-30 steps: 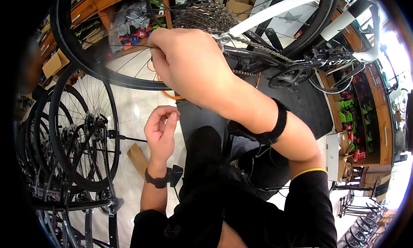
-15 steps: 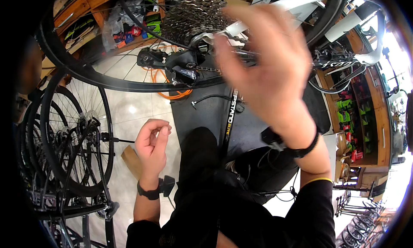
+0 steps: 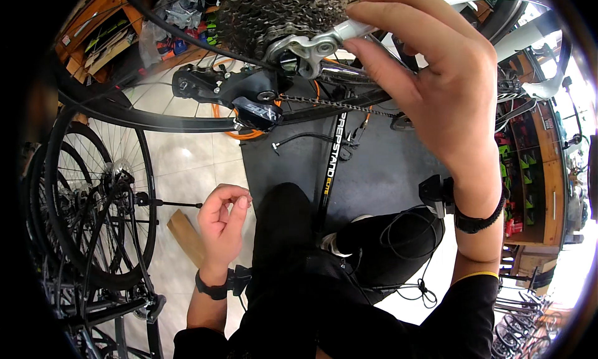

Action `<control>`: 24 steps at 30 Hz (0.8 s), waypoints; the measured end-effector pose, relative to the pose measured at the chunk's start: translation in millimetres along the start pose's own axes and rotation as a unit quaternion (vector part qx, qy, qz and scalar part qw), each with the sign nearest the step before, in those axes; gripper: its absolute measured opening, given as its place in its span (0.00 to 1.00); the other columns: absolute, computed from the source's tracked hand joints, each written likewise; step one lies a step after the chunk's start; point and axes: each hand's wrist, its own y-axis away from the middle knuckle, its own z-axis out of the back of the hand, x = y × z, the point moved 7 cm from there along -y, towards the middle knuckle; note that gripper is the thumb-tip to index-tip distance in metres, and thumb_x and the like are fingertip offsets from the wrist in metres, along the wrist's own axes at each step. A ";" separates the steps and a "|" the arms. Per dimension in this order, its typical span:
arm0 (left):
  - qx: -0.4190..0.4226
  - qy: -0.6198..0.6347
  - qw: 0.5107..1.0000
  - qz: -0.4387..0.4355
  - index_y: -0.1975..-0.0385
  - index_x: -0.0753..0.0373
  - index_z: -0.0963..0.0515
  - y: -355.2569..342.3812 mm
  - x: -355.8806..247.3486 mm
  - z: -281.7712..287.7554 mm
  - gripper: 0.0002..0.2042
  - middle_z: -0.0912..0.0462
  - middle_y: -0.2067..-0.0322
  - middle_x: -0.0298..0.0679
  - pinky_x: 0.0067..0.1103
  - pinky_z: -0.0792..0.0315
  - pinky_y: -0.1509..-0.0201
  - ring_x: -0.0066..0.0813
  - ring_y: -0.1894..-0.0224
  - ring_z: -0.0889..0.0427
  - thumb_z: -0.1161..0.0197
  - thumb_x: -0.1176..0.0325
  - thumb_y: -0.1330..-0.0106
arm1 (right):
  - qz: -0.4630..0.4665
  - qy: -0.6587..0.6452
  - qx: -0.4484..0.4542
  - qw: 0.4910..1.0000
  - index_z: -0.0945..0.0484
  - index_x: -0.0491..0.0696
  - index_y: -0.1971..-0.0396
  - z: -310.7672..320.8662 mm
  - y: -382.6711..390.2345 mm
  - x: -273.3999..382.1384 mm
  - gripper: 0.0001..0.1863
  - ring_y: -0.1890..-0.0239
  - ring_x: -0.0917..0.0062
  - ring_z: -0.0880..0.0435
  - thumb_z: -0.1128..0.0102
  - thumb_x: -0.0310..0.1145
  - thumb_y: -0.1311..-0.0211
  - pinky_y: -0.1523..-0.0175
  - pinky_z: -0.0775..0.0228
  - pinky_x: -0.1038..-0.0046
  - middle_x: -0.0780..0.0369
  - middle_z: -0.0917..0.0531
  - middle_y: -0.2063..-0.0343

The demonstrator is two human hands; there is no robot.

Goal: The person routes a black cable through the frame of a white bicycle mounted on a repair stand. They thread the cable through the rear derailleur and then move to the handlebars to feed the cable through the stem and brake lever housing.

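My right hand point(image 3: 445, 79) is at the rear of a bicycle, thumb and fingers closed around the white seat stay point(image 3: 355, 30) just above the silver dropout point(image 3: 305, 52). Left of those fingertips is the large, dark cassette point(image 3: 261, 19). Below it hangs the black rear derailleur point(image 3: 252, 94), with the chain point(image 3: 336, 102) running off to the right. Low and apart from the bicycle, my left hand point(image 3: 223, 225) is curled, thumb against the fingers; whatever they pinch is hidden or too small to make out. Black straps circle both wrists.
The black wheel rim point(image 3: 174, 121) arcs beneath the derailleur. A black stand pole point(image 3: 333, 153) rises from a dark mat point(image 3: 392, 153). More bicycle wheels point(image 3: 103, 197) crowd the left side. An orange hose point(image 3: 246, 135) and a piece of cardboard point(image 3: 185, 234) lie on the floor.
My right hand, blurred in motion before, is now steady with its fingers around the seat stay. The bicycle sits slightly higher and closer in view. My left hand keeps its curled pose.
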 end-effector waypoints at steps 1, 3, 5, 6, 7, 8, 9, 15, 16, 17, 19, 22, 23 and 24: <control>0.000 0.001 1.000 0.000 0.64 0.71 0.25 -0.3 0.5 -0.4 0.04 0.22 0.71 0.36 0.15 0.30 0.61 0.19 0.68 0.25 0.43 0.76 0.33 | 0.000 -0.009 -0.003 1.000 0.19 0.41 0.69 0.3 -0.9 0.2 0.11 0.69 0.64 0.16 0.32 0.22 0.56 0.65 0.24 0.71 0.57 0.18 0.68; 0.000 0.002 1.000 0.000 0.64 0.71 0.25 -0.1 0.8 -0.6 0.04 0.22 0.71 0.36 0.15 0.30 0.61 0.19 0.68 0.25 0.43 0.76 0.33 | -0.013 -0.042 -0.005 0.999 0.19 0.41 0.69 2.6 -3.8 2.5 0.11 0.69 0.64 0.16 0.32 0.21 0.56 0.65 0.24 0.72 0.57 0.18 0.68; -0.004 0.003 1.000 0.004 0.65 0.71 0.25 -0.3 0.8 -1.1 0.04 0.22 0.71 0.36 0.15 0.30 0.61 0.19 0.68 0.25 0.43 0.76 0.33 | -0.026 -0.074 -0.008 0.997 0.19 0.40 0.69 5.7 -5.9 4.2 0.10 0.69 0.64 0.16 0.33 0.20 0.56 0.65 0.24 0.72 0.56 0.18 0.68; -0.006 0.003 1.000 0.006 0.65 0.71 0.25 -0.1 0.7 -1.1 0.04 0.22 0.71 0.36 0.15 0.30 0.61 0.18 0.68 0.25 0.43 0.76 0.33 | -0.031 -0.073 -0.003 0.997 0.19 0.40 0.70 4.7 -5.8 2.9 0.10 0.69 0.64 0.16 0.33 0.20 0.56 0.64 0.24 0.72 0.56 0.18 0.69; -0.006 0.003 1.000 0.005 0.65 0.71 0.25 -0.2 0.9 -1.3 0.04 0.22 0.71 0.36 0.15 0.30 0.62 0.18 0.68 0.25 0.43 0.76 0.33 | -0.036 -0.071 0.000 0.997 0.19 0.40 0.70 4.0 -4.5 0.6 0.10 0.69 0.64 0.16 0.33 0.20 0.56 0.64 0.24 0.73 0.56 0.18 0.69; -0.006 0.003 1.000 0.005 0.65 0.71 0.25 -0.2 1.0 -1.2 0.04 0.22 0.71 0.36 0.15 0.30 0.62 0.18 0.69 0.25 0.43 0.76 0.33 | -0.038 -0.052 0.009 0.998 0.19 0.39 0.70 1.2 -2.2 -4.7 0.10 0.69 0.65 0.15 0.33 0.19 0.56 0.64 0.24 0.73 0.56 0.18 0.69; -0.006 0.002 1.000 0.004 0.65 0.71 0.25 0.0 1.4 -1.1 0.04 0.21 0.71 0.36 0.15 0.30 0.62 0.18 0.69 0.25 0.43 0.76 0.33 | -0.042 -0.049 0.009 0.998 0.19 0.39 0.70 0.4 -1.0 -6.2 0.10 0.68 0.65 0.15 0.33 0.19 0.56 0.64 0.24 0.74 0.56 0.18 0.69; -0.007 0.003 1.000 0.010 0.65 0.70 0.24 0.5 4.2 -0.1 0.04 0.22 0.71 0.36 0.15 0.30 0.62 0.18 0.69 0.25 0.43 0.76 0.33 | -0.059 -0.098 -0.002 0.993 0.19 0.39 0.70 -5.1 3.8 -12.0 0.11 0.67 0.66 0.15 0.33 0.19 0.58 0.63 0.23 0.75 0.56 0.17 0.68; -0.008 0.005 1.000 0.010 0.65 0.71 0.24 0.8 4.8 -0.1 0.04 0.22 0.71 0.36 0.15 0.30 0.62 0.18 0.69 0.25 0.43 0.76 0.33 | -0.056 -0.096 0.001 0.994 0.20 0.40 0.70 -5.8 4.2 -12.2 0.11 0.67 0.66 0.15 0.33 0.19 0.58 0.63 0.23 0.74 0.56 0.17 0.68; -0.008 0.008 1.000 0.010 0.65 0.71 0.24 1.4 5.3 0.2 0.04 0.22 0.71 0.36 0.15 0.30 0.62 0.18 0.69 0.25 0.43 0.76 0.33 | -0.048 -0.077 0.006 0.996 0.20 0.40 0.70 -4.6 2.7 -9.6 0.11 0.67 0.66 0.15 0.33 0.19 0.58 0.63 0.23 0.74 0.56 0.17 0.67; -0.008 0.008 1.000 0.011 0.65 0.71 0.25 1.8 5.3 0.2 0.04 0.22 0.71 0.36 0.15 0.30 0.62 0.18 0.69 0.25 0.43 0.76 0.33 | -0.039 -0.072 0.002 0.997 0.20 0.40 0.70 0.2 0.0 -4.6 0.11 0.67 0.66 0.15 0.33 0.19 0.58 0.62 0.23 0.74 0.56 0.17 0.67; -0.006 0.003 1.000 0.014 0.65 0.71 0.25 3.0 4.8 0.8 0.04 0.22 0.71 0.37 0.15 0.30 0.62 0.19 0.69 0.25 0.43 0.76 0.33 | -0.030 -0.069 -0.011 0.997 0.20 0.41 0.70 5.5 -1.6 -0.5 0.11 0.67 0.66 0.15 0.34 0.19 0.57 0.63 0.23 0.74 0.56 0.17 0.67; -0.007 0.005 1.000 0.015 0.65 0.71 0.24 3.7 5.4 1.7 0.04 0.22 0.71 0.36 0.15 0.30 0.62 0.19 0.68 0.25 0.43 0.76 0.33 | -0.025 -0.040 -0.005 0.999 0.20 0.41 0.70 3.6 -0.4 -1.2 0.11 0.67 0.66 0.15 0.34 0.19 0.57 0.64 0.23 0.74 0.57 0.17 0.66; -0.008 0.006 1.000 0.017 0.65 0.71 0.24 4.6 6.1 2.6 0.04 0.22 0.71 0.36 0.15 0.30 0.62 0.19 0.68 0.25 0.43 0.76 0.33 | -0.044 -0.029 0.006 0.999 0.20 0.41 0.70 2.7 -0.5 -2.8 0.10 0.67 0.66 0.15 0.34 0.20 0.57 0.63 0.23 0.73 0.57 0.17 0.67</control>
